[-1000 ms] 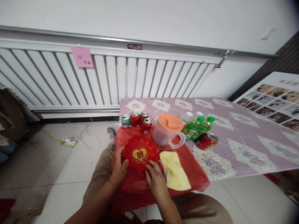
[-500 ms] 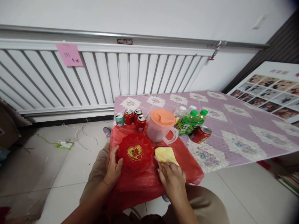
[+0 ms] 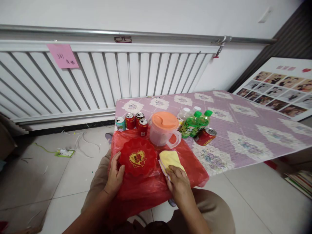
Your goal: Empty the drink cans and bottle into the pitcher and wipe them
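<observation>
Yellow cloth (image 3: 170, 157) lies folded directly under the right hand's fingers (image 3: 174, 169), its far part reaching out beyond their tips. Those fingers are slightly bent, resting on its near portion, with the thumb by its left edge; whether they pinch the fabric, I cannot tell. The right hand (image 3: 180, 186) comes in from the near side. Well to the left of these fingers, the left hand (image 3: 115, 177) is open, thumb apart from its fingers, touching the left rim of a scalloped red plate (image 3: 150, 162). This plate sits between the two hands, just left of the cloth. Beneath both hands spreads red plastic sheeting (image 3: 146, 195). Beyond the right fingertips, past the cloth, stands a lidded pitcher (image 3: 159, 135); green-capped bottles (image 3: 188, 127) stand farther off, to their right.
</observation>
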Action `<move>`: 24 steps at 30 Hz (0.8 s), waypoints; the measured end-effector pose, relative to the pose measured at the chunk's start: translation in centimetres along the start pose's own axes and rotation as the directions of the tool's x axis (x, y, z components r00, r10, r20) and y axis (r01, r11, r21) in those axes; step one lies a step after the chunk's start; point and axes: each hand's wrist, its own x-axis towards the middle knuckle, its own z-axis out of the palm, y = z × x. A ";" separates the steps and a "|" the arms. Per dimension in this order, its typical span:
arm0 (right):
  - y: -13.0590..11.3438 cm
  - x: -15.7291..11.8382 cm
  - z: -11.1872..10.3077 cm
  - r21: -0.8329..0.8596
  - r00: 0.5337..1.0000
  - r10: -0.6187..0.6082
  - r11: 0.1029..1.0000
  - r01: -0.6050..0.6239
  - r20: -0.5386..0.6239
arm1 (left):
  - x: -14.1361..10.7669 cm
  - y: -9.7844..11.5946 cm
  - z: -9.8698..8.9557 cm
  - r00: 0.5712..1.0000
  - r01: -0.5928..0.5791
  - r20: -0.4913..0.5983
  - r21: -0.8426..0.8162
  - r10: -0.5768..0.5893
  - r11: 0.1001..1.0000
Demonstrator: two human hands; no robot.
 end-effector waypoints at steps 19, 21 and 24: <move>-1.0 2.0 -0.4 -0.142 0.995 0.090 0.986 -0.083 0.041 | 0.1 0.5 0.0 1.000 0.002 -0.010 0.031 -0.002 1.000; -0.9 2.0 0.7 -0.163 0.985 0.094 0.984 -0.070 0.143 | 0.0 0.4 0.1 1.000 0.011 -0.006 0.017 -0.011 1.000; -0.5 1.6 1.8 -0.146 0.974 0.085 0.988 -0.055 0.210 | 0.0 0.1 0.2 1.000 0.020 0.000 0.000 -0.020 1.000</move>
